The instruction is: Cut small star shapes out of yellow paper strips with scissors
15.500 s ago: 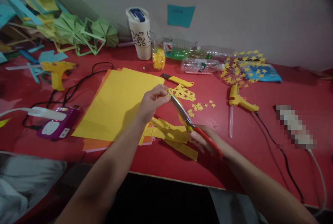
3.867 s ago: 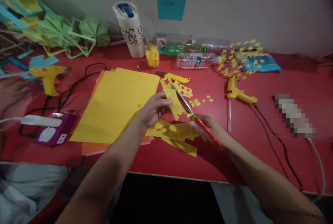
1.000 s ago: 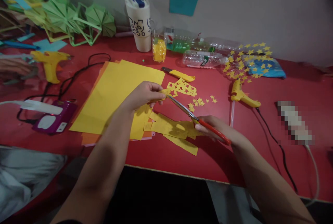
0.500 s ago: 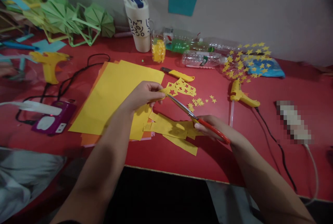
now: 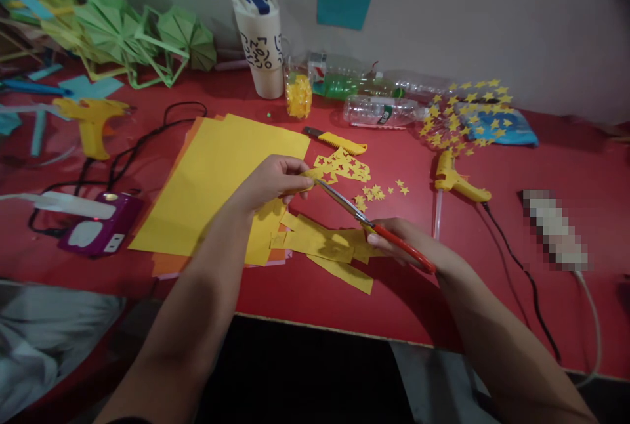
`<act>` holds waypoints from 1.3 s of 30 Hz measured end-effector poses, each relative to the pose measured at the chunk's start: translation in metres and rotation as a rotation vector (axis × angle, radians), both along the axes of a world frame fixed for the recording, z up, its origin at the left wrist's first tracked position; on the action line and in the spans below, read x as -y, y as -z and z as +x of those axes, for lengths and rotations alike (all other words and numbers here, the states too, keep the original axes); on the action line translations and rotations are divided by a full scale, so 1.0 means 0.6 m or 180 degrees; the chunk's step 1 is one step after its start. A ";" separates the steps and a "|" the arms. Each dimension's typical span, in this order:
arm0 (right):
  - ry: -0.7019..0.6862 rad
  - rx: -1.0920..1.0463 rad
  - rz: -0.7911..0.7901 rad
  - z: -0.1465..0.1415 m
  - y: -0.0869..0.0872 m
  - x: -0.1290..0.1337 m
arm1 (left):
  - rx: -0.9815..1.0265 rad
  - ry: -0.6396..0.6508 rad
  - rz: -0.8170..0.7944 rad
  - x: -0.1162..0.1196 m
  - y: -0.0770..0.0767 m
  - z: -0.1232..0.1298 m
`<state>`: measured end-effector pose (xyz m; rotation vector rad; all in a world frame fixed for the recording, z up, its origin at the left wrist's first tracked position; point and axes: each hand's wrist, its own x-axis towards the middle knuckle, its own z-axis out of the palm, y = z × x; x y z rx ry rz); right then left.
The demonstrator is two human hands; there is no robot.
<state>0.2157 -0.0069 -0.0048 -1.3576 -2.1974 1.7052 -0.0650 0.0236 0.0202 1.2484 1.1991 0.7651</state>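
My left hand (image 5: 283, 180) pinches a small piece of yellow paper (image 5: 309, 175) between thumb and fingers. Closed around the red handles of the scissors (image 5: 344, 202) is my right hand (image 5: 401, 240); the blade tips meet the edge of that piece. Beyond the blades lies a yellow paper scrap with star-shaped holes (image 5: 344, 165). Several small cut stars (image 5: 374, 193) are scattered on the red table, and yellow paper strips (image 5: 319, 240) lie below the scissors. A stack of yellow sheets (image 5: 197, 181), with orange ones beneath, lies under my left hand and wrist.
A yellow utility knife (image 5: 339, 141) lies behind the scrap. Yellow glue guns stand left (image 5: 91, 125) and right (image 5: 457, 178), with cords. At the back are a white tumbler (image 5: 258, 43), a plastic cup with yellow pieces (image 5: 298, 92) and bottles (image 5: 384, 110). A purple power adapter (image 5: 101, 224) sits left.
At the far left edge, another person's hand has gone out of view. My hands, the scissors and the paper piece keep almost the same position.
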 end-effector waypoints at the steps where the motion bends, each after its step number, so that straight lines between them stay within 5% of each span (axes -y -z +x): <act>1: 0.0019 0.0012 -0.0011 0.000 -0.001 0.000 | -0.0024 0.0009 -0.0020 0.000 -0.001 0.001; 39: 0.0359 -0.0125 -0.0140 -0.008 0.003 0.004 | -0.0099 -0.0002 -0.0058 0.002 -0.003 0.002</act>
